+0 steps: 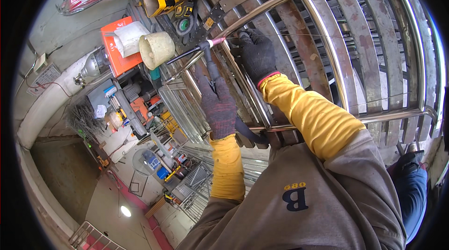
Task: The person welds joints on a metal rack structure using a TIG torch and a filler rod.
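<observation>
My left hand [220, 110], in a dark knitted glove, is closed round the handle of a welding torch [211, 63]. The torch's pink nozzle [217, 41] points right, close to a corner of a shiny tubular metal frame [327, 44]. Just right of the nozzle is my gloved right hand [257, 56], fingers bent at the frame. A thin welding rod [322, 36] runs rightward from its fingers; the exact grip is partly hidden. Yellow sleeves cover both forearms. The frame rests on several flat metal slats [299, 39].
Above left are a beige plastic cup [157, 50], an orange-red box [122, 46], yellow-black boxes [161, 0] and an angle grinder [184, 16]. A metal square [209, 23] lies near the frame. Metal tubes [180, 110] are stacked at left. At the right edge is a blue-trousered leg [414, 189].
</observation>
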{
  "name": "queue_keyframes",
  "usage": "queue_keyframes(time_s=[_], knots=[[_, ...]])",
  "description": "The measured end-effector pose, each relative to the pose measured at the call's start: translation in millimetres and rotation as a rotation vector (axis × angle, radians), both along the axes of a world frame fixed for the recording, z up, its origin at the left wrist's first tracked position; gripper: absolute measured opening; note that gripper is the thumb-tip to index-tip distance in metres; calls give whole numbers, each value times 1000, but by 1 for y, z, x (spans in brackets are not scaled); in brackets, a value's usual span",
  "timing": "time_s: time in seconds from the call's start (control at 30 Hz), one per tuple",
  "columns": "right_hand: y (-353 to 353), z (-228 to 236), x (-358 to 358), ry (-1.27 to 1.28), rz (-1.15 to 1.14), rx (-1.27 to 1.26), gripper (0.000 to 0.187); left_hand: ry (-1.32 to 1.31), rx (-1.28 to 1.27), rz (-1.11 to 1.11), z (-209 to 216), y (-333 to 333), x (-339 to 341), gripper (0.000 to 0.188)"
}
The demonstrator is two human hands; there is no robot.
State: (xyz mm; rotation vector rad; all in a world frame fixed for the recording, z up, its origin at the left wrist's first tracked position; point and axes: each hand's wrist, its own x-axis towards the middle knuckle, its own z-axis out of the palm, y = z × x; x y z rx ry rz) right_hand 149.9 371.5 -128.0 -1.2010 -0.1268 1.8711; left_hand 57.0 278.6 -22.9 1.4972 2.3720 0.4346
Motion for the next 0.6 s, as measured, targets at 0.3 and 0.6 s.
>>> queue_keyframes(time_s=[0.3,0.6], knots=[[-1,1,-2,-16,19,-14,25,171,124,-136,-8,0,-2,75],[-1,0,-1,-23,17,21,25,81,-10,-55,1,0,9,71]])
